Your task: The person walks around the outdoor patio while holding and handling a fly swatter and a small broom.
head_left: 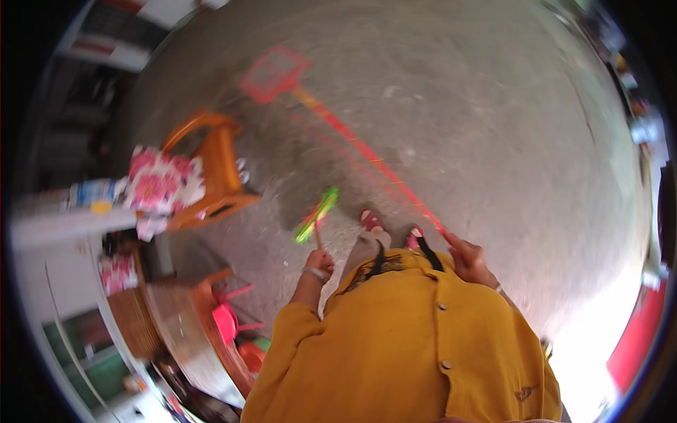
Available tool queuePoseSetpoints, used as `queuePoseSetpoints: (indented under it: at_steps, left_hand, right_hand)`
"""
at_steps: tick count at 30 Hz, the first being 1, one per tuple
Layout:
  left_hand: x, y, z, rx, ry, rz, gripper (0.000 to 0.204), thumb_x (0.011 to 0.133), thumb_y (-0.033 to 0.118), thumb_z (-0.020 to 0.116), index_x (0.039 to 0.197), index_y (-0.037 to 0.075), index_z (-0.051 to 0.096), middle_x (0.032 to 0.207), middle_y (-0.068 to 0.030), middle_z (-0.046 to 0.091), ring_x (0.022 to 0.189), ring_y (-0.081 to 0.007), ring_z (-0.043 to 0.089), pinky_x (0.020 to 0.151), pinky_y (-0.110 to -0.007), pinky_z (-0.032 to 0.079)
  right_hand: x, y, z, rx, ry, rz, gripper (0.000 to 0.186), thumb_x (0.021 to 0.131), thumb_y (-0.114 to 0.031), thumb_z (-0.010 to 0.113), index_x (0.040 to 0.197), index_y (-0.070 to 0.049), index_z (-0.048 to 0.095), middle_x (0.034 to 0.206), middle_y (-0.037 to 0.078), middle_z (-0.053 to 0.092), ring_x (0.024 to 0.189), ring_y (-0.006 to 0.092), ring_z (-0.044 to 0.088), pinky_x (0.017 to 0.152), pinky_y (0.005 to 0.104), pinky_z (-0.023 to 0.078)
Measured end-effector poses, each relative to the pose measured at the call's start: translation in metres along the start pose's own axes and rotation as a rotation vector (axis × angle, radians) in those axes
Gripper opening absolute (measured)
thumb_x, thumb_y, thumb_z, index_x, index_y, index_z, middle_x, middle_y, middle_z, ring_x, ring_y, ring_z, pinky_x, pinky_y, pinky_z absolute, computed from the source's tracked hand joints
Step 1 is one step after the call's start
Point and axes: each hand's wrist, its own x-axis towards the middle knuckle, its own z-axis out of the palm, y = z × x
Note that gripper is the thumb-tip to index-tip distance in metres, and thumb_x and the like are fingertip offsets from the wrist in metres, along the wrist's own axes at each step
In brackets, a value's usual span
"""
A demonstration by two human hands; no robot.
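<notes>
In front of my body, on the left, my left hand (pixel 319 264) is closed round the handle of what looks like a broom, its narrow yellow-green head (pixel 317 214) slanting above the floor. My right hand (pixel 471 259), at the right side of my waist, grips the near end of a long red pole (pixel 370 154). This pole stretches away to the far left and ends in a squarish red head (pixel 275 73). Motion blurs that head, so its exact kind cannot be told. The far head appears over the floor; whether it touches is unclear.
An orange wooden chair (pixel 224 158) with a pink floral cloth (pixel 161 182) stands at left. Nearer are a wooden table (pixel 185 321) and a pink stool (pixel 226 323). My sandalled feet (pixel 369 220) stand on grey concrete (pixel 479 120). Bright light falls at the lower right.
</notes>
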Motion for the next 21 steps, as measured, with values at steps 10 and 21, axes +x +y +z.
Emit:
queuePoseSetpoints:
  at_steps: [10,21]
  left_hand:
    - [-0.014,0.013,0.018,0.005,0.09,-0.014,0.007,0.08,0.011,0.04,0.078,0.006,0.035,0.043,-0.0047,0.038,0.028,-0.0129,0.029,0.027,-0.023,0.022]
    - [0.002,0.058,0.004,-0.101,0.114,-0.007,0.004,0.076,0.003,0.043,0.077,0.002,0.04,0.048,-0.0065,0.042,0.033,-0.014,0.038,0.029,-0.027,0.029]
  right_hand:
    - [0.035,0.041,0.018,-0.13,0.097,-0.059,0.039,0.076,0.008,0.044,0.115,0.001,0.049,0.084,0.013,0.062,0.059,0.0134,0.054,0.056,0.0229,0.042]
    - [0.126,0.014,0.045,-0.149,-0.001,0.152,0.04,0.078,0.004,0.045,0.116,-0.005,0.051,0.06,-0.001,0.044,0.053,0.0039,0.034,0.049,0.0179,0.03]
